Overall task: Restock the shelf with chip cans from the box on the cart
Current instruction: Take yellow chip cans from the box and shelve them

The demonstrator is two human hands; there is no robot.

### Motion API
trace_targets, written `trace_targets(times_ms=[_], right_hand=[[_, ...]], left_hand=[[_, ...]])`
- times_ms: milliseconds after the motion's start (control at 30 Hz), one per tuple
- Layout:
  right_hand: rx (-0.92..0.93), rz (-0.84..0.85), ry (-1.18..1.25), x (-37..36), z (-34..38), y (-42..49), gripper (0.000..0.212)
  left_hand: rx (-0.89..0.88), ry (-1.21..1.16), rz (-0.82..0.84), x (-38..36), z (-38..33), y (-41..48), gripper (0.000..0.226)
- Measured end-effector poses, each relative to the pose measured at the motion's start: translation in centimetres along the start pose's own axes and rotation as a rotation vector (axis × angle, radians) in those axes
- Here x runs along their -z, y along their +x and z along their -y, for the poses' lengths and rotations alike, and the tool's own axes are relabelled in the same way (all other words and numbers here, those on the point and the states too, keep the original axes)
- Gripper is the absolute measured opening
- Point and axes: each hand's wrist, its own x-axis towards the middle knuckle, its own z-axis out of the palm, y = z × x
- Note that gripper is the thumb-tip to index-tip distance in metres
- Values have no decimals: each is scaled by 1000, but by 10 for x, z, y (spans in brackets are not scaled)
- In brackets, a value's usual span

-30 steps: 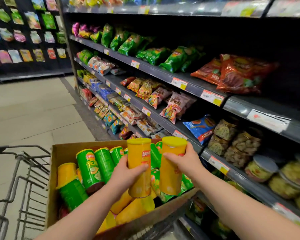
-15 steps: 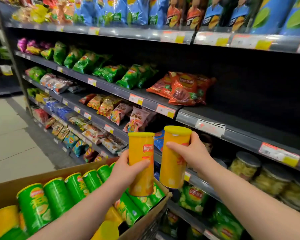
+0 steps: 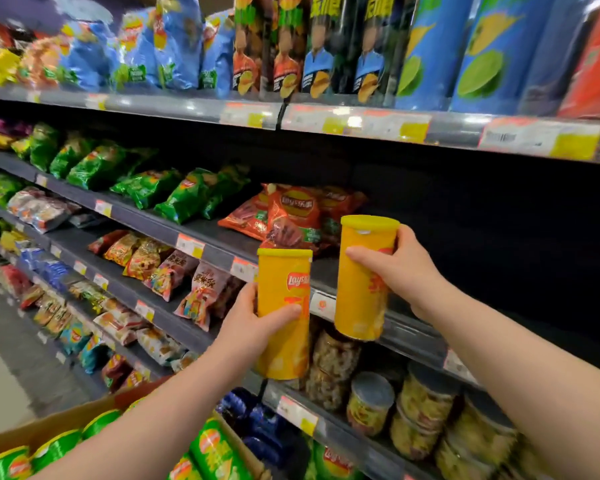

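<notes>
I hold two yellow chip cans upright in front of the shelving. My left hand (image 3: 257, 323) grips one yellow can (image 3: 284, 289) round its middle. My right hand (image 3: 400, 268) grips the other yellow can (image 3: 361, 303) near its lid, a little higher and closer to the dark bare stretch of shelf (image 3: 465, 327) right of the red chip bags (image 3: 291, 216). At the bottom left the cardboard box (image 3: 32, 434) shows its rim, with several green cans (image 3: 215, 452) inside.
Tall chip tubes (image 3: 430, 53) and blue bags fill the top shelf. Green bags (image 3: 181, 195) and mixed snack packets (image 3: 174, 271) line the shelves to the left. Clear tubs of snacks (image 3: 423, 417) stand on the lower shelf under my hands. Floor tiles show at the far left.
Both hands have lifted the yellow cans up from the box toward the middle shelf. My view has swung up and right, so the box has dropped to the bottom corner.
</notes>
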Motion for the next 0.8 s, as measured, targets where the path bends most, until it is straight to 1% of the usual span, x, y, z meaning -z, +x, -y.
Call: trace_targets(times_ms=[167,267,367,467,600,700,800], right_hand=[[-9,-64,-32,34,-20,50,79],[-61,-110,-61,45,-35,79,90],[-74,-148,-51,49,-49,101,86],[-65,-139,25,46,-63,118,79],[-105,-184,21,37,-74,142,87],[-134,-214,-5,32,-79,156,90],[-163,-189,-22,30,-87,159,92]], left_hand=[[-70,-52,-41,-42,-17,31,40],[-103,-64,-55,-59,-23,47,41],[-121,-75,-63,-69,-29,60,43],[-143,-64,-46,-71,-32,74,45],[-178,-63,-24,-70,-36,95,44],[-198,-48,10,-72,-37,113,49],[-189,-26,51,-73,-38,133,52]])
